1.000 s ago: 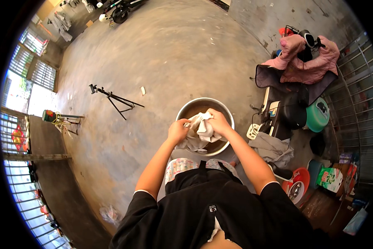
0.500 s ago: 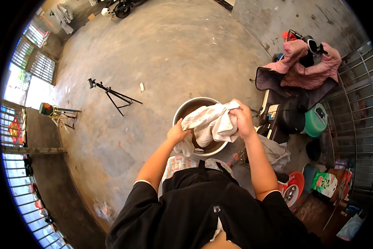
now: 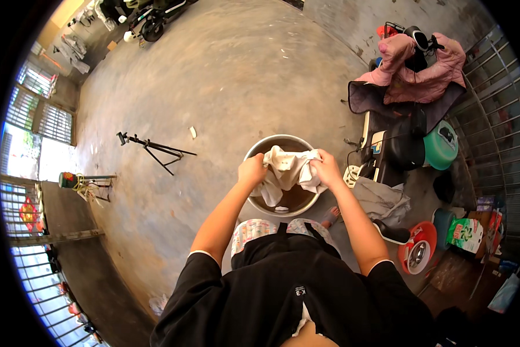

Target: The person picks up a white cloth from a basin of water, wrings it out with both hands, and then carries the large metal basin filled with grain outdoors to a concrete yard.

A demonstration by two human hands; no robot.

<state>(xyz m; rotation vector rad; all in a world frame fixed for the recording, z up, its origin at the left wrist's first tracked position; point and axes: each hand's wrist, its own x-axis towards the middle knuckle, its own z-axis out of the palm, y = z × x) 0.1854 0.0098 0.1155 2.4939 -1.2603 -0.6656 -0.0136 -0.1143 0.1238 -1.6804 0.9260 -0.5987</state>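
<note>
Concrete floor (image 3: 213, 81) stretches wide beyond the basin rim (image 3: 281, 137); left hand (image 3: 252, 170) and right hand (image 3: 327, 169) grip white cloth (image 3: 287, 164) over it.

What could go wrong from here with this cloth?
The crumpled white fabric cloth hangs between the left hand and right hand; if either grip slips, that end could drop.
If wet, it might drip past the round silver metal basin beneath onto the grey concrete floor.
The person's foot, close to the basin, might bump it.
</note>
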